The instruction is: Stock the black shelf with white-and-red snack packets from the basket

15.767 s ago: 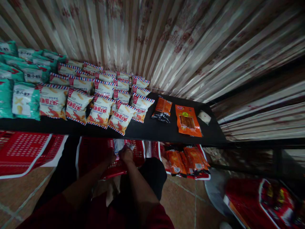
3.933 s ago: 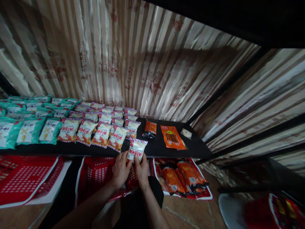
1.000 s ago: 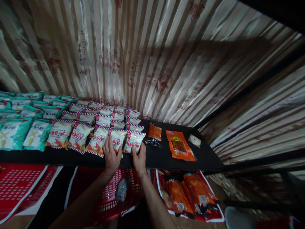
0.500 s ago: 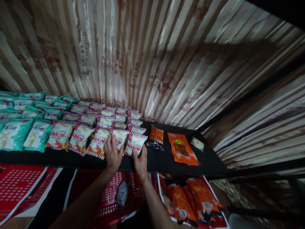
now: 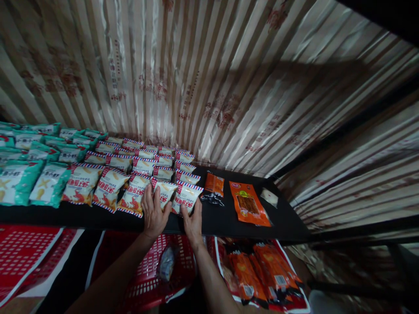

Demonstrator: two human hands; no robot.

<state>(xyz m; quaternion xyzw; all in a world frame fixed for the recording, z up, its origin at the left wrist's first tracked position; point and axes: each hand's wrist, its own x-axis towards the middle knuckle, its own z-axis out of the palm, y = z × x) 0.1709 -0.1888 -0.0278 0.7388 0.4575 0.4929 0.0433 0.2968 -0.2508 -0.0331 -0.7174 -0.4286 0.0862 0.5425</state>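
Rows of white snack bags with striped edges stand on a black shelf [image 5: 124, 221]. My left hand [image 5: 154, 212] rests with spread fingers against the front of one white snack bag [image 5: 164, 192], near the right end of the front row. At that row's end, my right hand [image 5: 193, 216] touches the lower right of the last snack bag [image 5: 187, 194], thumb in front and fingers at its side. Both bags stand upright, side by side.
Green snack bags [image 5: 49, 183] fill the shelf's left. Right of my hands lie a dark-ended orange packet [image 5: 214, 183], a flat orange packet [image 5: 248, 203] and a small white packet [image 5: 269, 197]. Below are red baskets [image 5: 29, 248], one holding orange packets [image 5: 250, 274]. A striped curtain [image 5: 170, 74] hangs behind.
The two bags at my hands have shifted slightly, and my left fingers have spread a little. The view has moved slightly.
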